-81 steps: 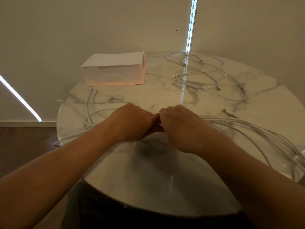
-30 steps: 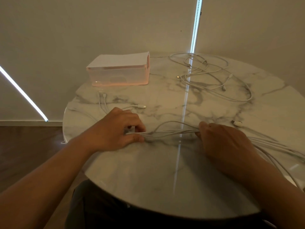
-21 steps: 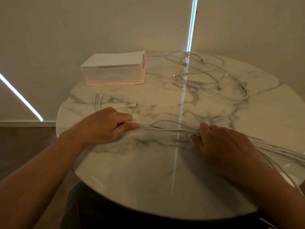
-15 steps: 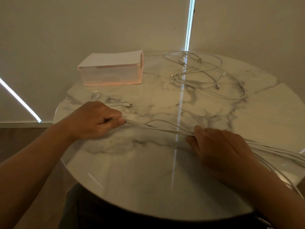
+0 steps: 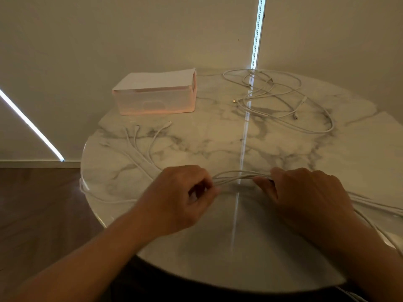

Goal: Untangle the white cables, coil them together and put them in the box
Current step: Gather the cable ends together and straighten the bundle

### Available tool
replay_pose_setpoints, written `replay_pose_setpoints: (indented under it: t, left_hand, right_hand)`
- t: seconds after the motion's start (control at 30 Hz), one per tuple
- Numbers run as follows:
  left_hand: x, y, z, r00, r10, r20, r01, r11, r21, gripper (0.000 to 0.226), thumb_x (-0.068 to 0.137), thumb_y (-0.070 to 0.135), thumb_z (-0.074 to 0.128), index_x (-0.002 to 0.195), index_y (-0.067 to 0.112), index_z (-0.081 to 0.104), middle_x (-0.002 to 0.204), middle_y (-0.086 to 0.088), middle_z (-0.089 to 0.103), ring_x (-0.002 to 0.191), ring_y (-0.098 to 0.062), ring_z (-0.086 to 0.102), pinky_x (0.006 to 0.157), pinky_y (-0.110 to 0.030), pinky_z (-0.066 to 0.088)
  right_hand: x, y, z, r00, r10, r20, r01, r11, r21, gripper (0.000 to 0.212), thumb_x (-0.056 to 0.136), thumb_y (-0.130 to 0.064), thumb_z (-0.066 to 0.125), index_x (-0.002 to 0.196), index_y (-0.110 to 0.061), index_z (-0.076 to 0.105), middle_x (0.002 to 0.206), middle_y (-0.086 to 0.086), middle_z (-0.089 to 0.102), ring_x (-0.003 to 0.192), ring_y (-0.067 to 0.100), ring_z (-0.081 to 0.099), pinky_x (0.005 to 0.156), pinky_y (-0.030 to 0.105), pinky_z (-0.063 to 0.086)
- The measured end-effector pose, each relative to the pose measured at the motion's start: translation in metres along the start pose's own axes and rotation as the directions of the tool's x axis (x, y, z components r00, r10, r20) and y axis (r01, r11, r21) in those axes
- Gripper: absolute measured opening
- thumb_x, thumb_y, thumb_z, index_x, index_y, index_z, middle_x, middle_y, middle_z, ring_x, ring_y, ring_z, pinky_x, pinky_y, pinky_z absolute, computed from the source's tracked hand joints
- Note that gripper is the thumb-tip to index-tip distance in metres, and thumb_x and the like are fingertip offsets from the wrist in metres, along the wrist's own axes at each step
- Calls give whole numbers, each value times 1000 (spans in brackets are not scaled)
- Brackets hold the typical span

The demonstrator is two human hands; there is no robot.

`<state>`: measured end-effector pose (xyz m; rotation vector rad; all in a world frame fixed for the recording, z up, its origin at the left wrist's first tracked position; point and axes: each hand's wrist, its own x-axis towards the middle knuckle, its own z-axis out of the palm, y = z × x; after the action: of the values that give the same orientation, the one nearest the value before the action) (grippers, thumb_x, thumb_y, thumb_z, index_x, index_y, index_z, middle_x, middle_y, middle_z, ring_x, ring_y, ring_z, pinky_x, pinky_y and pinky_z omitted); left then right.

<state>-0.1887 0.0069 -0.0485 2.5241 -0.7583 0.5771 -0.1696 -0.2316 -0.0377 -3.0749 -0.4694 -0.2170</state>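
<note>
Jointly gripping white cables point(image 5: 239, 176) with left hand point(image 5: 181, 197) and right hand point(image 5: 305, 192) at 6 o'clock on counter point(image 5: 218, 138); loose cables point(image 5: 283, 101) at 1; covered box point(image 5: 156, 99) at 11, contents unseen.

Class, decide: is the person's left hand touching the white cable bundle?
Touching. Head view: the cable bundle runs into the pinching fingertips of the left hand.

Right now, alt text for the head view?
The left hand and right hand grip a bundle of white cables on a marble table. More tangled cable lies far right; a pale box stands far left.
</note>
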Motion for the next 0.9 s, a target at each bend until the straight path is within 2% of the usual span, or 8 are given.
replay_pose_setpoints:
  t: [0.17, 0.23, 0.3, 0.37, 0.5, 0.6, 0.7, 0.9]
  left_hand:
    - [8, 28, 1, 919, -394, -35, 361, 872, -332, 26, 88, 37, 63, 73, 16, 68, 62, 3, 65, 57, -14, 59, 55, -22, 48]
    - [14, 35, 1, 712, -629, 312, 592, 300, -748, 34, 79, 40, 70, 92, 9, 72, 87, -11, 74, 77, -23, 68, 70, -33, 56]
    - [21, 32, 0, 530, -593, 606, 531, -325, -782, 53, 79, 39, 67, 111, -4, 64, 109, -24, 69, 101, -30, 68, 89, -39, 54]
    - [29, 29, -4, 461, -580, 672, 391, -546, -741, 58, 86, 35, 62, 120, -11, 55, 117, -29, 64, 109, -37, 64, 97, -44, 50]
    - [46, 2, -7, 392, -736, 552, 112, -558, -822, 39, 99, 28, 48, 124, -1, 53, 111, -16, 67, 92, -28, 67, 80, -42, 58]
    - [56, -45, -21, 333, -845, 418, -160, -488, -858, 29, 105, 29, 34, 84, 13, 48, 62, 3, 49, 44, -10, 46, 46, -20, 45]
    - [60, -95, -40, 225, -937, 269, -196, -314, -929, 42, 104, 32, 32, 65, 18, 31, 52, 6, 25, 37, -9, 20, 37, -18, 21]
    - [65, -158, -46, 121, -955, 271, -176, -289, -941, 34, 101, 20, 30, 67, 17, 27, 44, 4, 22, 31, -12, 16, 32, -17, 17]
  right_hand:
    - [4, 0, -8, 996, 48, -73, -48, 999, 10, 52, 91, -65, 7, 69, -27, 34, 61, -9, 45, 50, 8, 40, 47, 26, 25]
    - [6, -1, -10, 993, 67, -97, -64, 997, 39, 50, 92, -64, 10, 68, -27, 34, 61, -8, 45, 50, 9, 41, 47, 26, 27]
    - [7, -2, -10, 991, 79, -111, -73, 996, 57, 50, 93, -64, 11, 70, -27, 36, 61, -7, 45, 50, 9, 42, 49, 26, 32]
    - [6, -4, -10, 989, 84, -120, -77, 995, 60, 50, 93, -64, 12, 71, -27, 36, 60, -7, 43, 51, 11, 42, 53, 28, 38]
    - [-1, -6, -14, 994, 62, -91, -58, 997, 46, 52, 91, -65, 8, 67, -26, 34, 58, -8, 45, 48, 8, 42, 47, 26, 30]
    - [-9, -8, -9, 997, 14, -80, -13, 1000, 11, 54, 91, -65, 4, 63, -27, 30, 54, -8, 42, 44, 8, 37, 44, 25, 26]
    - [-16, -9, -3, 998, -51, -39, 51, 999, 0, 58, 89, -67, -3, 65, -27, 31, 56, -7, 41, 46, 9, 38, 45, 26, 31]
    - [-22, -7, -7, 998, -61, 36, 61, 998, -16, 59, 81, -65, -11, 79, -28, 35, 70, -8, 51, 52, 8, 43, 47, 22, 26]
